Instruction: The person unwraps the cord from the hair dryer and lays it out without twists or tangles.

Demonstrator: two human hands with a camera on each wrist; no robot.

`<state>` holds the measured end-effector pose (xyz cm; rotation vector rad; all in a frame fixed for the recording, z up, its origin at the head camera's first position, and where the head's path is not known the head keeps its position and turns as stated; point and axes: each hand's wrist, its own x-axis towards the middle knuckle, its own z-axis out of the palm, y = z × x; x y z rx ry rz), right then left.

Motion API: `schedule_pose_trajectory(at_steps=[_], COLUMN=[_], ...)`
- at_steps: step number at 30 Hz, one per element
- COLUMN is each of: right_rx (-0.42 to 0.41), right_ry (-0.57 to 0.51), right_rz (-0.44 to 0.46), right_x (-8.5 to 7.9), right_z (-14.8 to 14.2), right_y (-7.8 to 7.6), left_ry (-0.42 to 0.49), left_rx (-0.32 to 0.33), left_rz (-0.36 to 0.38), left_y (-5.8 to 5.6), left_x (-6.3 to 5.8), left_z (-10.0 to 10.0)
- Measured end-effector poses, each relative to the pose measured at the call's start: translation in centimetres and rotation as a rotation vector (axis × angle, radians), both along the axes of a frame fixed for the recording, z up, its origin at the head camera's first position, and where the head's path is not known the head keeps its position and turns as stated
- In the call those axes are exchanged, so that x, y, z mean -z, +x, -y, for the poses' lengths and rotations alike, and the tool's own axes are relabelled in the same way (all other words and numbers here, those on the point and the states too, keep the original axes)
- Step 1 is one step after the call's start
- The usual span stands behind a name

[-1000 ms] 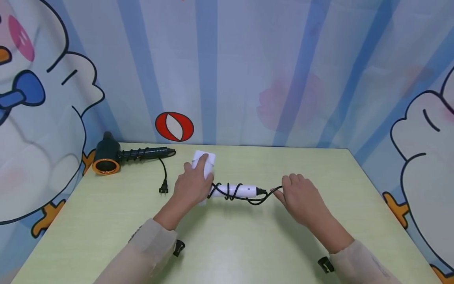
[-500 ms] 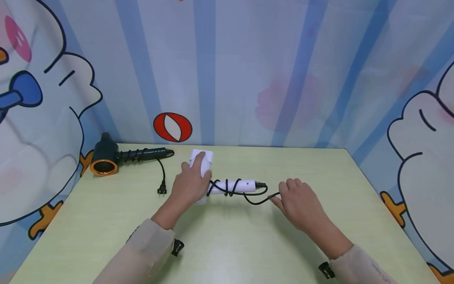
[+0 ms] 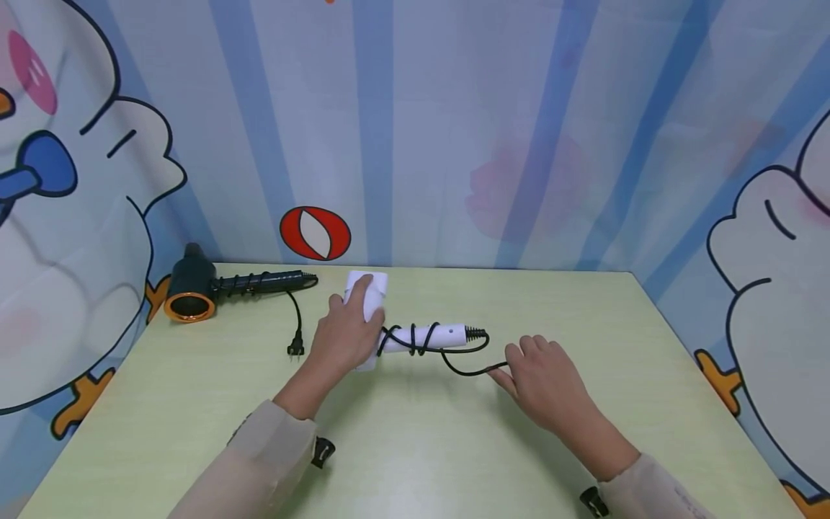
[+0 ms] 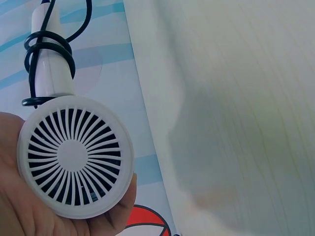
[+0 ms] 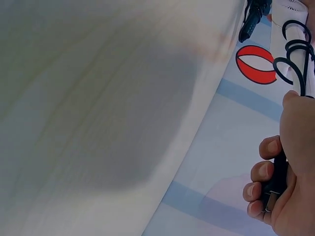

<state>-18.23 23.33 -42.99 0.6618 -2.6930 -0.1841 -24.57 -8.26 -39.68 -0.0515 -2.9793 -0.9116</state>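
Note:
A white hair dryer (image 3: 447, 335) with a black cord wound round its handle is held over the table, handle pointing right. My left hand (image 3: 344, 335) grips it round its head; the round slotted air grille (image 4: 74, 156) faces the left wrist camera. From the handle's end the black cord (image 3: 463, 373) loops down to my right hand (image 3: 545, 382). In the right wrist view the right hand's curled fingers hold the black plug (image 5: 275, 184), with its metal prongs showing.
On the table's (image 3: 415, 461) back left lies a dark hair dryer (image 3: 194, 288) with an orange-rimmed end and its cord wrapped on the handle. Its loose plug (image 3: 295, 342) hangs toward the left hand. A patterned curtain (image 3: 434, 130) stands behind the table.
My right hand has moved slightly down and left with the plug, and the cord's loop has come away from the handle's end. The white hair dryer has risen a little in view.

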Motion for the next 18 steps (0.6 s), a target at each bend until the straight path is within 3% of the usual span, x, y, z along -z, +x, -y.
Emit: schedule_pose_trajectory(at_steps=[9,18], right_rx=[0.032,0.070], right_ry=[0.022,0.009], right_rz=[0.019,0.017], right_x=[0.4,1.1], right_z=[-0.4,-1.4], right_y=[-0.1,-1.9], left_ry=[0.029,0.046], left_rx=[0.003,0.006], left_rz=[0.013,0.022], left_y=[0.0,0.1], left_x=[0.0,0.1], left_z=[0.3,0.4])
